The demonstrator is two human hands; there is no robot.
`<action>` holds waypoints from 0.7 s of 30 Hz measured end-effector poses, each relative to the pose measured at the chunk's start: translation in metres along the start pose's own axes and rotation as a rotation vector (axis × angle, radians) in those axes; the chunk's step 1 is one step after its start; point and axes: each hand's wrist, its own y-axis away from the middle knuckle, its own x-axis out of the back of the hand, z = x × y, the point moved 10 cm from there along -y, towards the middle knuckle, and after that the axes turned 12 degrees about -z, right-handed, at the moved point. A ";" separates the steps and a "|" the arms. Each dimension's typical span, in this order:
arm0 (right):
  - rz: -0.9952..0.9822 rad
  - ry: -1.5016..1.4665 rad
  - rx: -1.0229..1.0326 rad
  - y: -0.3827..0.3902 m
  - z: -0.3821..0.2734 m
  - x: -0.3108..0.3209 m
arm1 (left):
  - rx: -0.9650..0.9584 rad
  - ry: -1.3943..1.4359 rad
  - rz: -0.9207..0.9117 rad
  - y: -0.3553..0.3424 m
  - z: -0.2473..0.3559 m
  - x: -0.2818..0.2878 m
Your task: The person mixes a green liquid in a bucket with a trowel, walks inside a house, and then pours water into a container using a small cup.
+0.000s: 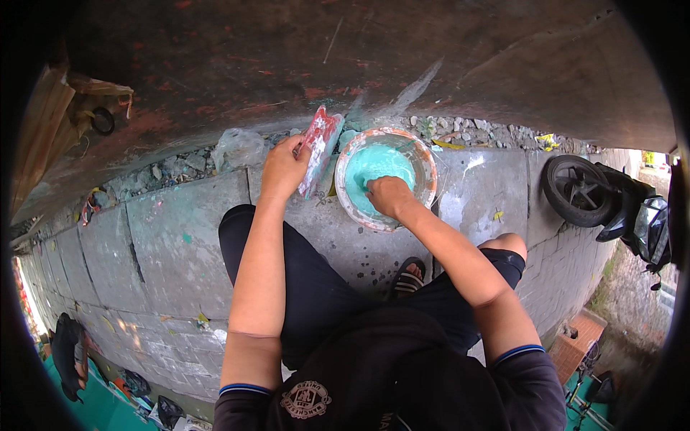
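My left hand (283, 167) is closed on the edge of a long red board-like piece (320, 147), smeared with white and turquoise and tilted upright beside the bucket. Its exact kind does not show. To its right stands a round bucket (429, 169) with a pale, paint-crusted rim. Turquoise paint (379, 161) lies inside it. My right hand (392, 196) reaches over the near rim into the bucket, fingers curled down at the paint. A small turquoise-coated thing shows at the fingertips, too covered to name.
A dark, stained wall (323, 57) runs across the far side, with rubble (176, 169) along its foot. Grey paving slabs (187, 230) lie under me. At the right is a parked motorbike (581, 192). Another person (68, 355) is at the lower left.
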 end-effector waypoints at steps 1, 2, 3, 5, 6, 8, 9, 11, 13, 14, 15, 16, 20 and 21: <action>-0.043 -0.001 0.027 0.009 -0.002 -0.005 | -0.006 -0.005 -0.003 -0.001 0.000 -0.001; -0.077 0.011 -0.002 0.018 0.002 -0.006 | -0.007 -0.011 -0.001 -0.001 -0.001 -0.001; -0.044 0.026 0.010 0.028 0.004 0.001 | -0.005 0.000 0.000 0.000 -0.002 0.000; 0.022 0.056 0.028 0.053 0.008 0.024 | -0.004 0.024 -0.001 -0.001 -0.003 -0.001; 0.082 0.083 0.017 0.061 0.011 0.038 | 0.003 0.024 0.000 0.000 -0.003 -0.001; 0.204 0.133 -0.013 0.075 0.017 0.067 | 0.011 0.022 -0.005 0.000 -0.002 -0.002; 0.254 0.171 -0.021 0.078 0.014 0.082 | 0.001 0.001 0.007 0.001 -0.004 0.000; 0.358 0.253 -0.045 0.080 0.012 0.114 | -0.029 -0.036 0.032 0.001 -0.004 0.002; 0.406 0.225 -0.035 0.068 0.016 0.127 | -0.034 -0.011 0.033 0.002 0.000 0.002; 0.428 0.213 -0.033 0.063 0.018 0.130 | -0.038 0.004 0.031 0.002 0.002 0.001; 0.401 0.246 -0.045 0.051 0.019 0.119 | -0.032 0.012 0.017 0.002 0.004 -0.001; 0.376 0.279 -0.055 0.035 0.019 0.104 | -0.025 0.018 0.006 0.001 0.004 -0.001; 0.345 0.253 -0.095 0.030 0.014 0.092 | -0.004 0.002 0.015 0.007 0.008 0.003; 0.371 0.253 -0.078 0.034 0.014 0.099 | -0.003 0.000 0.019 0.006 0.005 0.004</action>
